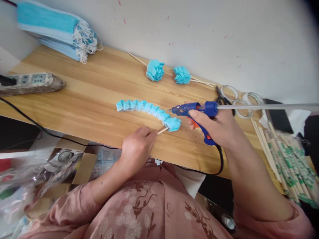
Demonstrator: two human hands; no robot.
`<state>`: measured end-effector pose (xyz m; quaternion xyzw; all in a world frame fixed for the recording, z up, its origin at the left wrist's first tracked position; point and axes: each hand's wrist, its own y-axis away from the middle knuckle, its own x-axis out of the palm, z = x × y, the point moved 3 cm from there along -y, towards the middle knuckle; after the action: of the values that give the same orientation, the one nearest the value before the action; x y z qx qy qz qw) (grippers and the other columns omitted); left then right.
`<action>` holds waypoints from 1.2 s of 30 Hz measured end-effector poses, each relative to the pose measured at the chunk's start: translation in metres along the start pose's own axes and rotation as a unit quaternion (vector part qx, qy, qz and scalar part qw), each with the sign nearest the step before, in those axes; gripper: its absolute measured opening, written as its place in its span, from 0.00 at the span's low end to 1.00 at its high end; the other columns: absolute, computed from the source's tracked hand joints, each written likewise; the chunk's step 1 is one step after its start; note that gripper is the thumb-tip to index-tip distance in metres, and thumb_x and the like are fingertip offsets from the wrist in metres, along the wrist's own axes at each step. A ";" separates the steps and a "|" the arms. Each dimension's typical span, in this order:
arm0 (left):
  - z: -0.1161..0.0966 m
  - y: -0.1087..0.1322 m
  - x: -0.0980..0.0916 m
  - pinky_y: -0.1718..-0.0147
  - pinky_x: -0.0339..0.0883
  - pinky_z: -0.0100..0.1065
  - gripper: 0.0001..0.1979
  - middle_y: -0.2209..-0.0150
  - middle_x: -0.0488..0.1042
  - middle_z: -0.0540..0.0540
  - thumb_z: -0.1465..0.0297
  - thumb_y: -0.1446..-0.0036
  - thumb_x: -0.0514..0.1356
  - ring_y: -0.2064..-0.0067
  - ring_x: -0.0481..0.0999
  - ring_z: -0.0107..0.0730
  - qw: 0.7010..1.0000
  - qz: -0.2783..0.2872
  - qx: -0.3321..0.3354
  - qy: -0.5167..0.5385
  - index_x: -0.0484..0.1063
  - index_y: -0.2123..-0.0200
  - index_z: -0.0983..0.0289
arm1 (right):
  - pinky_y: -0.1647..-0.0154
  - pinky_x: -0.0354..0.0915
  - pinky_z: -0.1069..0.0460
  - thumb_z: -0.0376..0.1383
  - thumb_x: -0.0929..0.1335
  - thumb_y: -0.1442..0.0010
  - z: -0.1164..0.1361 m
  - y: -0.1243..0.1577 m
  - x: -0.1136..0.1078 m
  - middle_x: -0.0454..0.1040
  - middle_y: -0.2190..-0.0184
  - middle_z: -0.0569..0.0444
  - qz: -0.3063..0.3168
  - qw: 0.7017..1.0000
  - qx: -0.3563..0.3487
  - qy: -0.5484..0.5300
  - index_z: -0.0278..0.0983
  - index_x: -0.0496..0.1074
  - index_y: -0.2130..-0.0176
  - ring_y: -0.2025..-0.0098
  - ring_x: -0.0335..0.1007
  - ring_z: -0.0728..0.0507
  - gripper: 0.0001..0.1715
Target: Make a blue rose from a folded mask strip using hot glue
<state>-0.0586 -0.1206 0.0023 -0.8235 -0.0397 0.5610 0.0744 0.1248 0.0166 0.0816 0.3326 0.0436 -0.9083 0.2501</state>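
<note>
My right hand (219, 127) is closed round a blue hot glue gun (196, 111) with a long clear glue stick (269, 106) out of its back; the nozzle points left, just above the right end of a pleated light-blue strip (147, 109) lying on the wooden table (94, 96). My left hand (138, 146) pinches a thin wooden stick (163, 130) whose tip meets that end of the strip. Two finished blue pleated flowers on sticks (155, 70) (182, 75) lie by the wall.
A stack of blue face masks (59, 33) lies at the back left, a power strip (30, 83) beside it. Tape rolls (243, 103) and scissors (223, 98) lie at the right, with wrapped wooden sticks (286, 159). A black cable (37, 126) hangs over the front edge.
</note>
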 end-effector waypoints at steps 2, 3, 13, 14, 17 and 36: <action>0.000 0.000 0.000 0.73 0.57 0.32 0.15 0.66 0.75 0.55 0.72 0.28 0.51 0.63 0.72 0.36 1.000 0.001 -0.003 -0.003 0.79 0.56 0.60 | 0.69 0.69 0.51 0.52 0.70 0.37 -0.001 0.001 0.002 0.75 0.76 0.54 0.014 1.000 0.018 -0.008 0.40 0.73 0.74 0.73 0.71 0.47 0.22; 0.000 0.000 0.000 0.73 0.58 0.32 0.15 0.66 0.75 0.55 0.72 0.28 0.51 0.63 0.72 0.36 1.000 0.003 -0.003 -0.002 0.79 0.56 0.61 | 0.71 0.69 0.51 0.51 0.70 0.37 -0.001 0.002 0.003 0.74 0.76 0.54 0.020 0.999 0.026 -0.010 0.40 0.73 0.73 0.74 0.71 0.47 0.21; -0.001 -0.001 -0.001 0.73 0.56 0.33 0.15 0.67 0.75 0.55 0.72 0.28 0.52 0.64 0.72 0.35 1.000 -0.008 0.004 0.000 0.79 0.58 0.62 | 0.75 0.66 0.54 0.47 0.71 0.37 -0.007 -0.003 0.014 0.74 0.77 0.56 0.043 0.998 0.040 -0.029 0.38 0.74 0.69 0.77 0.68 0.50 0.16; -0.001 -0.001 -0.001 0.73 0.56 0.33 0.15 0.66 0.75 0.55 0.72 0.28 0.52 0.64 0.73 0.36 1.000 -0.007 0.003 -0.001 0.79 0.58 0.62 | 0.76 0.66 0.54 0.48 0.71 0.38 -0.007 -0.003 0.015 0.74 0.77 0.56 0.045 0.998 0.041 -0.027 0.38 0.74 0.70 0.77 0.68 0.50 0.17; -0.001 -0.001 -0.001 0.73 0.55 0.33 0.15 0.67 0.74 0.55 0.72 0.28 0.52 0.64 0.72 0.36 1.000 0.002 -0.002 -0.001 0.79 0.59 0.62 | 0.77 0.65 0.55 0.48 0.71 0.38 -0.006 -0.005 0.015 0.73 0.78 0.56 0.049 0.998 0.039 -0.017 0.38 0.73 0.71 0.78 0.68 0.50 0.18; -0.001 0.000 -0.001 0.73 0.55 0.34 0.14 0.66 0.75 0.54 0.72 0.29 0.53 0.63 0.73 0.36 1.000 -0.002 0.000 0.005 0.80 0.59 0.62 | 0.59 0.68 0.49 0.49 0.67 0.35 0.019 0.008 -0.004 0.81 0.65 0.53 0.017 0.985 -0.077 0.151 0.40 0.82 0.57 0.63 0.76 0.43 0.19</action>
<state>-0.0581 -0.1204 0.0035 -0.8264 -0.0406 0.5565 0.0755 0.1205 0.0063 0.1001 0.4462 0.1454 -0.8372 0.2808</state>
